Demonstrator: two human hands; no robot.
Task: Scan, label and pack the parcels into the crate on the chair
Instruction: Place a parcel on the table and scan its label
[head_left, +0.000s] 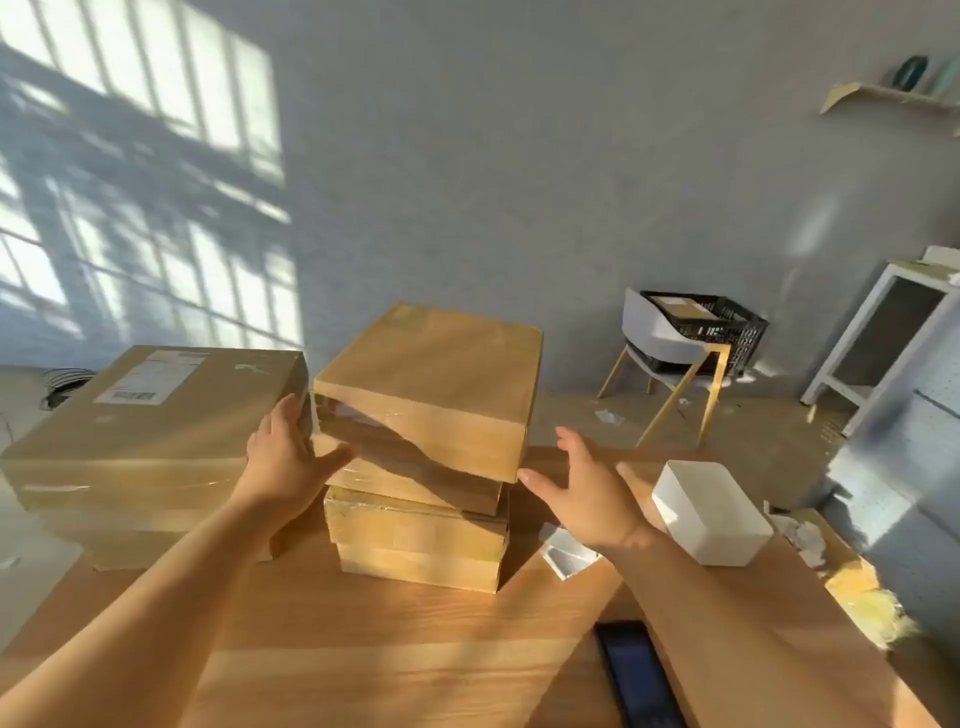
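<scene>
Flanking the top parcel (431, 384), both hands are open. Left hand (291, 452) lies flat against its left side, fingers straight, thumb out under the edge. Right hand (582, 488) is spread, one fingertip at the near right corner; contact unclear. Parcel sits tilted on the stack (415, 540) between the hands. Labelled big parcel (145, 415) just left of left hand. White box (711, 512) just right of right hand. Crate (717, 322) on chair (660, 343), well beyond right hand.
</scene>
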